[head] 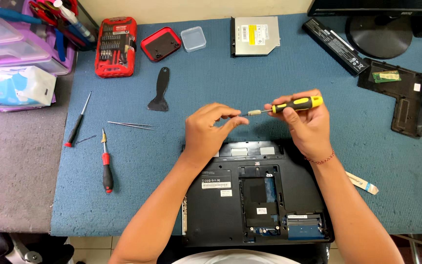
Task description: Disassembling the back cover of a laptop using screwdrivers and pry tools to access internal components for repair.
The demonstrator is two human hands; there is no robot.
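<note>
At the near edge of the blue-matted counter [211, 73] lies an upturned black laptop [255, 195], its bottom bays uncovered. Just beyond its far edge, the left hand [206, 129] pinches the metal tip of a yellow-and-black-handled screwdriver [289, 105], while the right hand [308, 124] has its grip clenched around the handle, holding the tool level above the counter. To the left lie a red-handled screwdriver [106, 168], thin metal tweezers [130, 125] and a black plastic pry tool [160, 90]. Farther off sit a red bit case [116, 46], a silver optical drive [256, 35] and a long black battery pack [334, 45].
</note>
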